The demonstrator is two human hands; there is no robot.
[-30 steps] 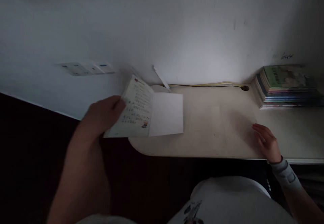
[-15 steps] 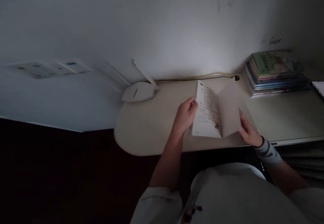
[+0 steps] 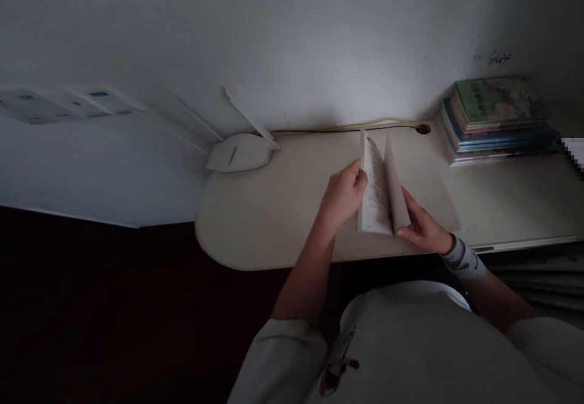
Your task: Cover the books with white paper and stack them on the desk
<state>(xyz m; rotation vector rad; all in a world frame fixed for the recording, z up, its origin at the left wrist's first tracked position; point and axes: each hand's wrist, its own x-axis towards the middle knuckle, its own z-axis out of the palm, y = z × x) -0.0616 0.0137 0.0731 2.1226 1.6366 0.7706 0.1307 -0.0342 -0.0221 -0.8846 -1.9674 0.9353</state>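
Note:
A thin paper booklet [image 3: 376, 188] with printed lines of text stands half closed above the desk, its pages folded towards each other. My left hand [image 3: 342, 196] grips its left side, with the fingers curled over the outer edge. My right hand [image 3: 424, 229] holds the lower right edge of the pale facing page, fingers spread against it. The booklet's lower end sits close to the desk's front edge, and I cannot tell whether it touches the desktop.
A cream desk [image 3: 278, 221] with a rounded end runs along a white wall. A white oval object [image 3: 239, 153] sits at its back left. At the back right lies a stack of several books [image 3: 497, 125]. A yellow and black cable [image 3: 347, 128] leads into a desk grommet [image 3: 423, 128].
The booklet's two halves have closed from wide open to a narrow fold. Both hands have moved closer together, and the desk has shifted slightly up and left in view.

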